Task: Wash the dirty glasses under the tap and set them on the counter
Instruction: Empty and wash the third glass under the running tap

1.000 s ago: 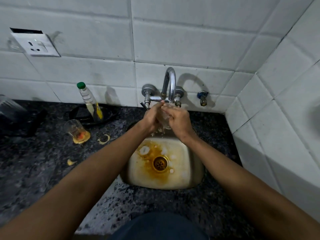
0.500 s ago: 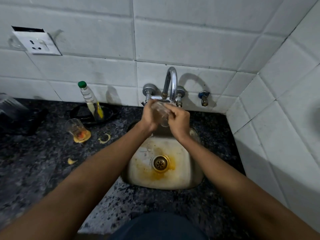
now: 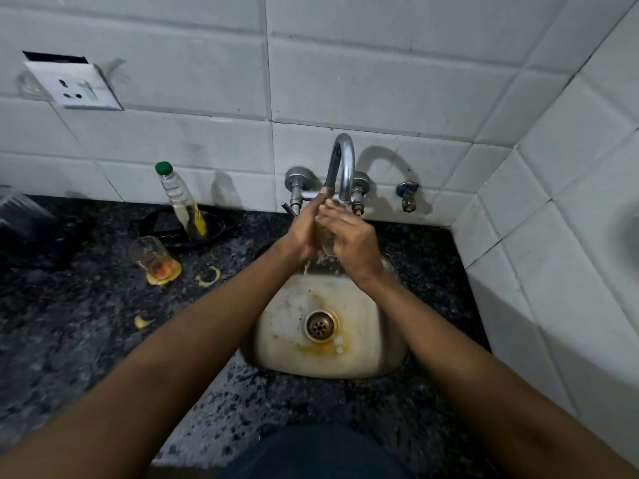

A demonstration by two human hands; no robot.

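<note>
Under the curved steel tap (image 3: 342, 167), both my hands clasp a clear glass (image 3: 325, 242) over the small steel sink (image 3: 394, 354). My left hand (image 3: 304, 233) holds its left side with fingers stretched up toward the spout. My right hand (image 3: 352, 240) wraps over its right side, fingers curled across it. Most of the glass is hidden between the palms, and water drips from it. A second dirty glass (image 3: 152, 257) with orange residue stands on the dark counter (image 3: 69, 340) at the left, in a yellow puddle.
A green-capped bottle (image 3: 179, 202) leans in a black dish (image 3: 155, 226) by the back wall. Yellow spill marks (image 3: 207, 276) dot the counter near the dirty glass. A wall socket (image 3: 74, 86) sits at upper left. Tiled walls close the right side. The sink basin shows orange stains round the drain (image 3: 320, 326).
My hands shifted around the glass beneath the spout, the left fingers now reaching higher. The orange water in the sink basin has largely drained away.
</note>
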